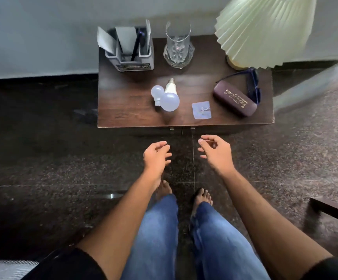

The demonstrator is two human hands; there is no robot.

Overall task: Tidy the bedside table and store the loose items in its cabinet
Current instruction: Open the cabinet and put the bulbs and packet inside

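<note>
Two bulbs (157,91) (170,101), one glasses case (235,101) and one tumbler (178,44) sit beyond two empty, relaxed hands (157,157) (217,153).

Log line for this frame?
left hand open | right hand open | white bulbs, maroon glasses case on dark wooden bedside table

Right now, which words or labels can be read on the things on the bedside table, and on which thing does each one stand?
"PRINCE OPTICALS": gold letters on the lid of the brown glasses case.
Smaller gold lines beside it on the same case: too small to read.
Dark label on the front of the grey organiser box: blurred, not readable.
</note>
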